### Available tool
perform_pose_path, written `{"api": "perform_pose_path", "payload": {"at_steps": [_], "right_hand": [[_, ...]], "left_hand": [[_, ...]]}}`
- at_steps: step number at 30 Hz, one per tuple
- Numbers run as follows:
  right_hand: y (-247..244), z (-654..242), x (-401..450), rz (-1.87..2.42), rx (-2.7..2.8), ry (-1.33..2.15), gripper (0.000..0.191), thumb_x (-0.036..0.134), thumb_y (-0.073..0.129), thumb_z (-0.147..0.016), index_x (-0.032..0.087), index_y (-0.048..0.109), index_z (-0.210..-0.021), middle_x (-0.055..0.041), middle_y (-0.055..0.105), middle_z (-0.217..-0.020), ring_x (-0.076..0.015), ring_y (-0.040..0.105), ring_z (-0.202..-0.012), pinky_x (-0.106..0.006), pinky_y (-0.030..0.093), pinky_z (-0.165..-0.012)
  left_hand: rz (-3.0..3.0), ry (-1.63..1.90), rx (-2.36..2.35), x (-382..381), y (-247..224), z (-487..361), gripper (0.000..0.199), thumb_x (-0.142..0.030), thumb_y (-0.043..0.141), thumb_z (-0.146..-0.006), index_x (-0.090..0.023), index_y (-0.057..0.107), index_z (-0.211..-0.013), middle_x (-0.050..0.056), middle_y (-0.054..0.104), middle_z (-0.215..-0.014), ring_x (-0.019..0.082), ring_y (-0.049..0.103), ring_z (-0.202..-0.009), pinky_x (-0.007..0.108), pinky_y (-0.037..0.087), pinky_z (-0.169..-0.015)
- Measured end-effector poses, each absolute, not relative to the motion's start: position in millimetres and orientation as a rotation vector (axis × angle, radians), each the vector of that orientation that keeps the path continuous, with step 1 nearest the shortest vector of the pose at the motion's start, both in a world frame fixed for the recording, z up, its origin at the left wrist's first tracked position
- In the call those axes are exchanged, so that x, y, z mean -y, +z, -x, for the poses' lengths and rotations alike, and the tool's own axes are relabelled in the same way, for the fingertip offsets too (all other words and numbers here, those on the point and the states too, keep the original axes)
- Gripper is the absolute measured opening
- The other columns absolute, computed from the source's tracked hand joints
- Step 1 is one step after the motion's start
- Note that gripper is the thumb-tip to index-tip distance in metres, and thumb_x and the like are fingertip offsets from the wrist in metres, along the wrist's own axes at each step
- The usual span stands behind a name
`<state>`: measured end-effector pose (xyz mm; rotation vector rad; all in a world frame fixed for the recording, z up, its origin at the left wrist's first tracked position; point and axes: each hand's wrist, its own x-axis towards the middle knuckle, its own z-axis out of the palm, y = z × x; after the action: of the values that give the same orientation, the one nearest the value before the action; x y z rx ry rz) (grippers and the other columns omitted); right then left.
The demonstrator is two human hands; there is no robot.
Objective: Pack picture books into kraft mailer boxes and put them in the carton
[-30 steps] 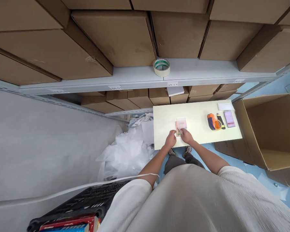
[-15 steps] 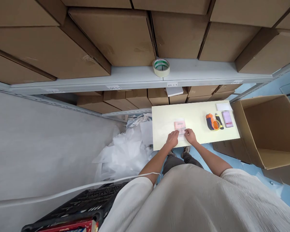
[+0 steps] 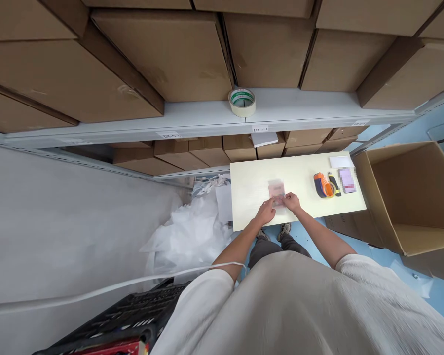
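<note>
A small flat pink packet (image 3: 277,188), apparently in a clear plastic sleeve, lies in front of me on the pale tabletop (image 3: 249,182). It is blurred, so its print cannot be read. My left hand (image 3: 265,211) has its fingers bent at the packet's lower left corner. Pinched at the lower right edge of the packet is my right hand (image 3: 292,201). To the right on the same top are an orange and purple tape dispenser (image 3: 321,185), a yellow and black utility knife (image 3: 334,184), a purple item (image 3: 347,180) and a white card (image 3: 341,161).
Behind the table stands a grey shelf (image 3: 307,111) of cardboard boxes (image 3: 166,54), with a tape roll (image 3: 241,102) on its edge. An open carton (image 3: 383,197) stands right. White packing sheets (image 3: 185,227) are heaped left, near a black crate (image 3: 140,315) and a cable (image 3: 133,282).
The packet has shifted slightly and looks smeared by motion. My right hand has moved slightly up and right with its edge; my left hand stays beside it. The view has tilted a little.
</note>
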<state>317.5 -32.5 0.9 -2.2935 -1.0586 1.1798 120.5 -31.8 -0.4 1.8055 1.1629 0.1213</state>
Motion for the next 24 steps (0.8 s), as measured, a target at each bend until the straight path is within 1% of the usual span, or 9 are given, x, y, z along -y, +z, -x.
{"api": "perform_pose_path", "payload": {"at_steps": [4,8,10,12,14,16,20,22,24], "right_hand": [[18,-336,34,2.243,1.101,1.077,0.018,0.039,0.069,-0.076,0.025,0.060,-0.082,0.0005,0.069,-0.080,-0.0188,0.063,-0.077,-0.028,0.047,-0.071],[24,-340,38,2.094,1.065,1.141,0.022,0.045,0.067,-0.079,0.025,0.061,-0.085,-0.0001,0.069,-0.081,-0.0196,0.065,-0.078,-0.030,0.052,-0.076],[22,-334,40,1.978,0.983,1.269,0.027,0.050,0.060,-0.085,0.024,0.063,-0.087,-0.0022,0.071,-0.084,-0.0197,0.068,-0.078,-0.031,0.054,-0.075],[19,-327,41,1.891,0.903,1.398,0.034,0.054,0.053,-0.090,0.023,0.065,-0.090,-0.0043,0.074,-0.088,-0.0197,0.070,-0.078,-0.031,0.055,-0.072],[16,-319,42,1.858,0.870,1.468,0.038,0.056,0.051,-0.092,0.022,0.068,-0.092,-0.0059,0.076,-0.093,-0.0195,0.071,-0.080,-0.030,0.055,-0.071],[11,-314,42,1.852,0.903,1.471,0.038,0.054,0.052,-0.091,0.022,0.072,-0.093,-0.0068,0.078,-0.099,-0.0200,0.072,-0.085,-0.030,0.056,-0.074],[2,-307,44,1.889,1.056,1.368,0.030,0.048,0.059,-0.086,0.023,0.075,-0.086,-0.0063,0.080,-0.101,-0.0246,0.072,-0.100,-0.037,0.058,-0.090],[-2,-305,45,1.918,1.084,1.367,0.025,0.043,0.061,-0.085,0.023,0.076,-0.084,-0.0056,0.081,-0.098,-0.0257,0.072,-0.102,-0.040,0.058,-0.095],[-6,-303,45,1.933,1.078,1.392,0.022,0.038,0.062,-0.083,0.022,0.077,-0.087,-0.0056,0.081,-0.099,-0.0255,0.073,-0.101,-0.041,0.058,-0.098]], "left_hand": [[-1.575,0.187,-1.222,27,3,-155,0.055,-0.022,0.054,-0.098,-0.025,0.050,-0.153,0.011,0.070,-0.141,0.032,0.065,-0.132,0.048,0.050,-0.115],[-1.261,0.373,-1.246,24,7,-176,0.031,-0.040,0.049,-0.107,-0.023,0.059,-0.131,0.009,0.075,-0.123,0.026,0.071,-0.118,0.039,0.054,-0.105],[-1.190,0.420,-1.233,23,8,-175,0.033,-0.052,0.053,-0.107,-0.022,0.060,-0.119,0.008,0.076,-0.114,0.025,0.072,-0.110,0.035,0.055,-0.099],[-1.171,0.412,-1.239,20,10,-169,0.034,-0.056,0.060,-0.103,-0.023,0.059,-0.112,0.005,0.075,-0.102,0.023,0.072,-0.102,0.032,0.055,-0.094],[-1.179,0.387,-1.302,18,10,-159,0.027,-0.051,0.062,-0.102,-0.024,0.060,-0.107,0.002,0.074,-0.095,0.021,0.071,-0.098,0.031,0.055,-0.092],[-1.235,0.384,-1.400,14,9,-150,0.019,-0.041,0.059,-0.102,-0.024,0.062,-0.098,0.003,0.073,-0.094,0.022,0.070,-0.102,0.031,0.053,-0.095],[-1.331,0.361,-1.538,8,3,-137,0.018,-0.029,0.057,-0.096,-0.023,0.065,-0.082,0.006,0.073,-0.094,0.026,0.068,-0.109,0.034,0.052,-0.098],[-1.254,0.306,-1.588,4,-2,-134,0.017,-0.026,0.055,-0.095,-0.023,0.066,-0.082,0.005,0.073,-0.089,0.025,0.070,-0.102,0.034,0.053,-0.092],[-1.170,0.273,-1.638,2,-6,-131,0.014,-0.023,0.055,-0.094,-0.023,0.068,-0.089,0.005,0.075,-0.088,0.025,0.072,-0.098,0.033,0.054,-0.088]]}}
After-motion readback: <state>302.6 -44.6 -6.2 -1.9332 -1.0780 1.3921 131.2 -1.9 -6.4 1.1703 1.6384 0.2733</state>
